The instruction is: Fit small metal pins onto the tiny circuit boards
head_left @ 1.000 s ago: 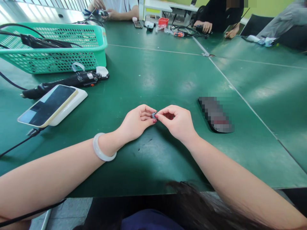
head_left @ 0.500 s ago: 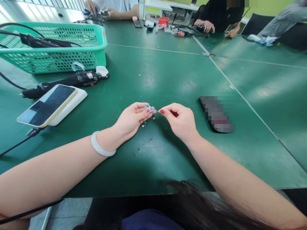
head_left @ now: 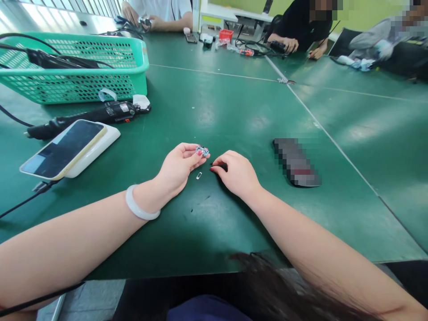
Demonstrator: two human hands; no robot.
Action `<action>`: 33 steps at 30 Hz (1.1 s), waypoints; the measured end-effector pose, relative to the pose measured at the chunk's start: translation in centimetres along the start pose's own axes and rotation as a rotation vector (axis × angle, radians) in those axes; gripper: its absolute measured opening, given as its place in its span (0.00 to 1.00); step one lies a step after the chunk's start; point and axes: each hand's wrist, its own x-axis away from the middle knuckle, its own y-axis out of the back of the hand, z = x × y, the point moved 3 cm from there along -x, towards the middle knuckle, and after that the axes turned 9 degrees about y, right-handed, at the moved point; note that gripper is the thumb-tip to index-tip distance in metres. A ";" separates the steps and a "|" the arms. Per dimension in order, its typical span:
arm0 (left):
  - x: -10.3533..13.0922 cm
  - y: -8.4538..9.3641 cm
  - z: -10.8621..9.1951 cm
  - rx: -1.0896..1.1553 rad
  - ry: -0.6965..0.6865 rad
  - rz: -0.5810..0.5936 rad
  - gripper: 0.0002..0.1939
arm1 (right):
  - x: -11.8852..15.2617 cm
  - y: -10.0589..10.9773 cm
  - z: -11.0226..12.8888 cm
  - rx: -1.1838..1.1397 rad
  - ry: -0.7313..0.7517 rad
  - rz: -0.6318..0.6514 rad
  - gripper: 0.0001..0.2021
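Clearly, your left hand (head_left: 175, 171) pinches the part (head_left: 203, 152) above the table (head_left: 187, 249); expect it light, stiff, probably fragile (take it gently by the edges). Your right hand (head_left: 238, 174) curls nearby; whether it grips anything, I can't tell.

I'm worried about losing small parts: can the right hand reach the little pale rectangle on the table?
Likely yes: the little pale rectangle lies uncovered on the table, close to the right hand, with nothing visible between them; whether that hand holds something is unclear.
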 end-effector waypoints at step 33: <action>0.3 -0.2 0.0 -0.365 0.008 0.089 0.16 | 0.5 1.6 1.5 -0.082 0.194 -0.151 0.07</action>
